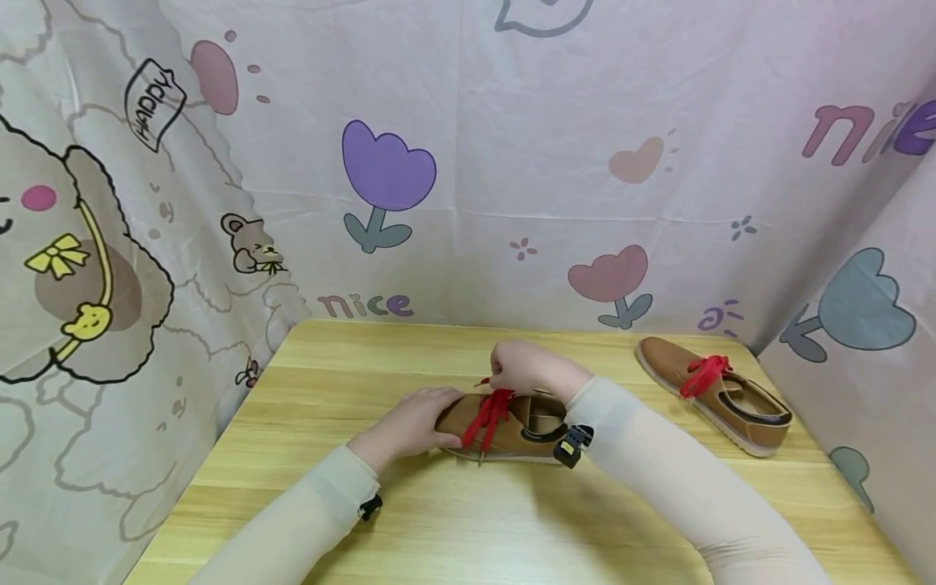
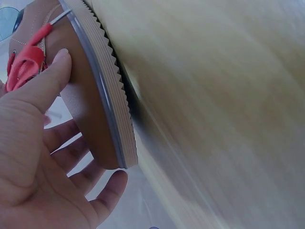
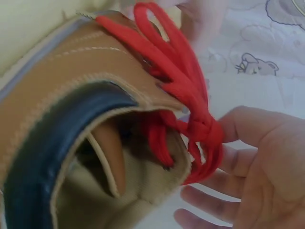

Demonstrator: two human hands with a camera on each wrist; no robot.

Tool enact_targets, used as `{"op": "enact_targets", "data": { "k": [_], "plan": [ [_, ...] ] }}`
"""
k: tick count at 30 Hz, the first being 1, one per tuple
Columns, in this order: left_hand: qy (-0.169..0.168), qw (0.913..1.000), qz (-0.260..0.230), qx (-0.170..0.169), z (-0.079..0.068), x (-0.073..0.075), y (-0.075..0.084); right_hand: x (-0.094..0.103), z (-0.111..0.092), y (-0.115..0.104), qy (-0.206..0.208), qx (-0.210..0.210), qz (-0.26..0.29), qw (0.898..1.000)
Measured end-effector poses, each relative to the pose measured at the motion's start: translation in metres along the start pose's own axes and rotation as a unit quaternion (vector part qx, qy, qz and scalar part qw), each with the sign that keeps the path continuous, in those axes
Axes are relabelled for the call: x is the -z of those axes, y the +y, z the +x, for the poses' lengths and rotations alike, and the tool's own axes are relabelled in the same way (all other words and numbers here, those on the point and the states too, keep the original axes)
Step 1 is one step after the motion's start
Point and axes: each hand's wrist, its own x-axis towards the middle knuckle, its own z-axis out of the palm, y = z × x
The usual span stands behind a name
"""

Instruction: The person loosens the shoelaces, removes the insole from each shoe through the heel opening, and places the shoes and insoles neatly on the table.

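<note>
While the left grip [image 1: 415, 422] clasps the brown shoe [image 1: 513, 439] on the desk [image 1: 468, 528], lower centre of the frame, and the right grip [image 1: 528, 367] pinches its red lace [image 1: 499, 405], pulling the wrong strand could jam the knot [image 3: 205, 131].

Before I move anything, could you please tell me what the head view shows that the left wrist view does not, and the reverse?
Only the head view shows the second shoe and the sleeves. Only the left wrist view shows the sole's toothed edge and the palm of the left hand. Both show that hand at the near shoe, its red laces and the table.
</note>
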Motion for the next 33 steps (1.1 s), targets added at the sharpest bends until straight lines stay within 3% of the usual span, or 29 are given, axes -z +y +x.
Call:
{"op": "enact_targets", "data": {
  "k": [7,15,20,24,28,33],
  "plan": [
    [0.002,1.0,0.001,-0.003,0.0,0.001,0.001,0.019,0.0,0.013,0.081,-0.003,0.003,0.997],
    [0.002,1.0,0.005,-0.005,-0.001,0.001,0.001,0.047,-0.011,0.037,0.133,-0.088,0.052,0.986],
    [0.003,1.0,0.007,-0.002,-0.001,0.0,0.001,0.058,-0.02,0.055,0.143,-0.134,0.04,0.98],
    [0.001,1.0,0.008,0.002,0.0,0.0,0.001,0.053,-0.024,0.071,0.136,-0.157,0.017,0.978],
    [-0.001,1.0,0.007,0.001,0.0,0.0,0.001,0.043,-0.024,0.079,0.121,-0.145,0.007,0.982],
    [0.0,1.0,0.002,0.0,-0.001,0.001,0.001,0.037,-0.023,0.068,0.1,-0.098,0.02,0.99]
  ]
}}
